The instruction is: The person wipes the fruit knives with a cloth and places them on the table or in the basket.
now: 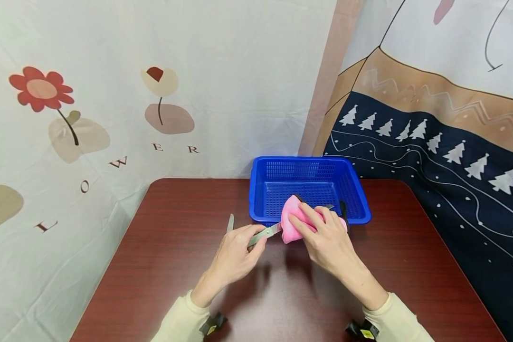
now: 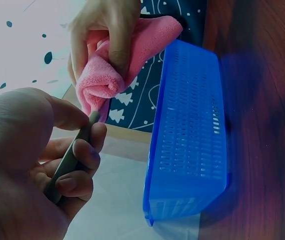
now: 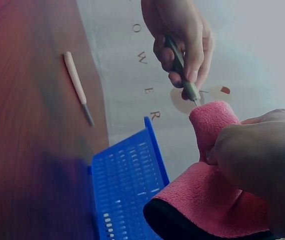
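Observation:
My left hand (image 1: 239, 251) grips the green handle of a knife (image 1: 262, 233), thumb and fingers closed round it. Beside it, my right hand (image 1: 327, 237) holds a fluffy pink cloth (image 1: 291, 221) with a dark edge. The cloth is folded round the knife's blade, so most of the blade is hidden; a short stretch of metal shows by the handle. In the right wrist view, the bunched cloth (image 3: 215, 125) meets the knife (image 3: 182, 70) just past the handle. Both hands are at the near rim of a blue basket (image 1: 256, 190).
A slim pale-handled tool with a grey tip (image 3: 75, 80) lies on the brown table (image 1: 162, 228), left of the basket and partly behind my left hand in the head view. A small grey metal piece (image 1: 329, 206) shows above my right fingers. Printed curtains (image 1: 239, 85) hang behind the table.

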A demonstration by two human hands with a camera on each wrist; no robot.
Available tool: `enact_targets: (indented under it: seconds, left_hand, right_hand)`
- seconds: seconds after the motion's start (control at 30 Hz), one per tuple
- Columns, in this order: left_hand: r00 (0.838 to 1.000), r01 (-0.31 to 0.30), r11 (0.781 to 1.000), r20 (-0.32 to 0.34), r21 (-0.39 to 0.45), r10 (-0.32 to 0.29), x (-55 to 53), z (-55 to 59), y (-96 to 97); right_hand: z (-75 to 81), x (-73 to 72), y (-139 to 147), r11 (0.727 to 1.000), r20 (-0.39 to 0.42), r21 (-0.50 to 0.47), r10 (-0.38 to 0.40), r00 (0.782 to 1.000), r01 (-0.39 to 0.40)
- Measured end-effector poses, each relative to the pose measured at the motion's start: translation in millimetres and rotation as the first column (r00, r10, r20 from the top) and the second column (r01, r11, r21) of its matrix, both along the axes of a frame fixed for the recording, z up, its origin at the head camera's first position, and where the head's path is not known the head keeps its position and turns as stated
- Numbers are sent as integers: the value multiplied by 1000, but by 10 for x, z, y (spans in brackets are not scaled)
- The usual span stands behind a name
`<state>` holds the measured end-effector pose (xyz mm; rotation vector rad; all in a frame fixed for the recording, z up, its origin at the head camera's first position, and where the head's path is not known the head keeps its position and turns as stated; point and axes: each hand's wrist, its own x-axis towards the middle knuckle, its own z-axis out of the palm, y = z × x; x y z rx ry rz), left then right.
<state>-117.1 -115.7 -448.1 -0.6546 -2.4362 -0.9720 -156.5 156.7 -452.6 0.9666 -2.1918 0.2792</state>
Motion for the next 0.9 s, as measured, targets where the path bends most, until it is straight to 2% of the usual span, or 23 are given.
enact_targets:
  seconds: [0.43, 0.7, 0.9]
  left_hand:
    - [1000, -2, 1000, 18, 13, 2, 14, -11, -18]
    - [996, 14, 998, 91, 68, -20, 10, -34, -39]
    - [991, 22, 994, 127, 104, -35, -6, -75, -56]
  right_hand:
    - [4, -96, 143, 999, -16, -28, -16, 1000, 15]
    - [-5, -142, 287, 998, -21, -44, -51, 998, 50]
    - [-28, -117, 359, 996, 21, -61, -58, 998, 60]
